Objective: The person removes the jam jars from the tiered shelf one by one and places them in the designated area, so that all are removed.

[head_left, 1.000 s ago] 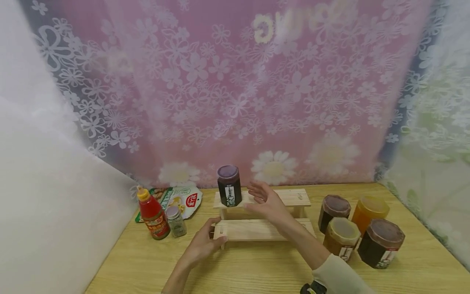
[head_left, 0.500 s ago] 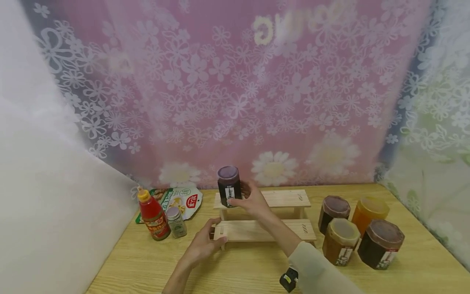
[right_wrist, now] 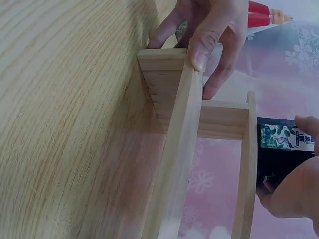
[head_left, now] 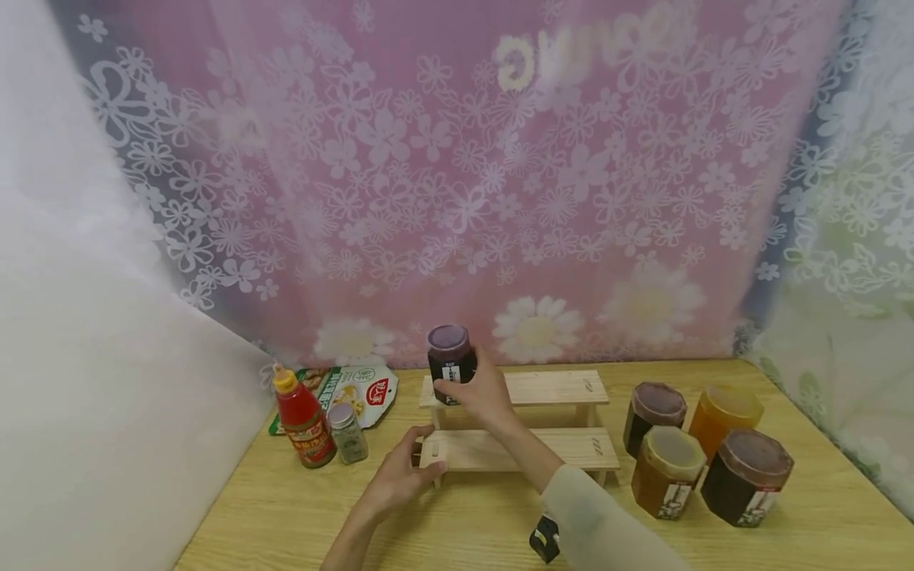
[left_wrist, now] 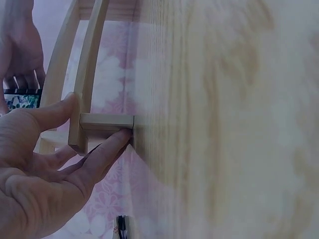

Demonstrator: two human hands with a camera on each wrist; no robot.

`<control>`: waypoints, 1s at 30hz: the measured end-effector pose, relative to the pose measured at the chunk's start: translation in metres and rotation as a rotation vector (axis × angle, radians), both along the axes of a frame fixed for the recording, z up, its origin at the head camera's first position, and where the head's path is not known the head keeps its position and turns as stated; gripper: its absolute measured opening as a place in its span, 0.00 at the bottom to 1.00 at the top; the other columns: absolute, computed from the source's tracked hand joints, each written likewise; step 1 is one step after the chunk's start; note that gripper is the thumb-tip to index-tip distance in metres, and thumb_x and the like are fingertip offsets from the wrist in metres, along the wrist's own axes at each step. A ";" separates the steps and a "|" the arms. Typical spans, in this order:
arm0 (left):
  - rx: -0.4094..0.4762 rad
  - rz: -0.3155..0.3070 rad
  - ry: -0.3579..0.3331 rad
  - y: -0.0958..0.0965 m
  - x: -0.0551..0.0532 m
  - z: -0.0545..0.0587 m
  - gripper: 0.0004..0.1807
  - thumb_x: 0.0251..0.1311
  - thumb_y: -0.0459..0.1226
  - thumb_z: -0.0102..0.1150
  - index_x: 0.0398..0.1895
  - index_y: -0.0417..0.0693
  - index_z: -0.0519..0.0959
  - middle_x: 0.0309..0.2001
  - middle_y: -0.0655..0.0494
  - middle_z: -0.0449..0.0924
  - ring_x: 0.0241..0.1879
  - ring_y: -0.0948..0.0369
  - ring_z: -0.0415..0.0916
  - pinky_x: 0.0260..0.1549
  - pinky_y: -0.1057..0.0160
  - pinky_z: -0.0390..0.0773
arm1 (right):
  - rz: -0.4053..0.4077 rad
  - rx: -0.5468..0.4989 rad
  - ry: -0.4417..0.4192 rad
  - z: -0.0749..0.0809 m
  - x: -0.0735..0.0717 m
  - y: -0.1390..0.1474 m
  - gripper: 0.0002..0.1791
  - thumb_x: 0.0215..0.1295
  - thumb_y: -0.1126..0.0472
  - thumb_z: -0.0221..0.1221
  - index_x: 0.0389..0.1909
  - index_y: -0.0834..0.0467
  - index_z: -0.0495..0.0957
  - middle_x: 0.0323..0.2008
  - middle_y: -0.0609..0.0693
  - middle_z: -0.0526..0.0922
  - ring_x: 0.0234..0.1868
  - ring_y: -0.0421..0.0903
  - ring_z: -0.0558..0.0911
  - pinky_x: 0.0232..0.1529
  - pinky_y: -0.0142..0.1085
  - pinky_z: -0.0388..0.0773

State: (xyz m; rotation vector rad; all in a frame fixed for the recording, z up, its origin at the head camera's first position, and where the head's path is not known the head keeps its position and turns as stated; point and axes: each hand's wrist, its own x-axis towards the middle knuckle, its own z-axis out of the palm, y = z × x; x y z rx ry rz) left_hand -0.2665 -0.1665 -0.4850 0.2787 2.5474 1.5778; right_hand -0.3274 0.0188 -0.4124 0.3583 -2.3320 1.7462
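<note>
A dark jar (head_left: 451,349) with a purple lid stands upright at the left end of the upper step of a two-step wooden rack (head_left: 550,388). My right hand (head_left: 489,394) grips it from the right side, thumb across the front by the label. In the right wrist view the jar's base (right_wrist: 279,167) meets the step's surface. Meanwhile my left hand (head_left: 396,478) holds the left end of the lower step. The left wrist view shows its thumb (left_wrist: 60,113) on the board's upper face and fingers around the end support.
Left of the rack are a red sauce bottle (head_left: 305,424), a small spice jar (head_left: 348,436) and a seasoning packet (head_left: 367,388). Several jars, including an amber-lidded one (head_left: 724,416) and a dark one (head_left: 746,480), stand at the right. A floral curtain (head_left: 457,198) hangs behind the table.
My right hand has moved left from beside the jar and closed around it. The jar has stayed on the upper step. My left hand keeps its hold on the rack.
</note>
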 end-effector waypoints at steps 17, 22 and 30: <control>-0.009 -0.001 0.005 0.001 0.001 0.001 0.38 0.66 0.40 0.70 0.76 0.44 0.65 0.59 0.36 0.77 0.55 0.46 0.79 0.44 0.50 0.81 | -0.012 0.069 -0.039 0.002 0.018 0.025 0.49 0.57 0.56 0.77 0.77 0.56 0.64 0.63 0.61 0.79 0.63 0.63 0.79 0.58 0.59 0.78; -0.009 0.002 0.009 0.002 0.002 0.001 0.38 0.66 0.40 0.70 0.76 0.44 0.65 0.59 0.36 0.77 0.55 0.46 0.79 0.44 0.50 0.81 | -0.005 0.072 -0.030 0.003 0.024 0.034 0.50 0.56 0.57 0.78 0.78 0.55 0.63 0.64 0.60 0.79 0.63 0.63 0.78 0.59 0.59 0.77; 0.002 -0.005 0.011 0.001 0.001 -0.001 0.39 0.66 0.40 0.70 0.77 0.42 0.64 0.57 0.37 0.78 0.54 0.48 0.79 0.43 0.53 0.81 | -0.007 0.067 -0.032 0.003 0.033 0.043 0.53 0.53 0.57 0.80 0.79 0.53 0.63 0.64 0.57 0.79 0.63 0.60 0.79 0.58 0.58 0.78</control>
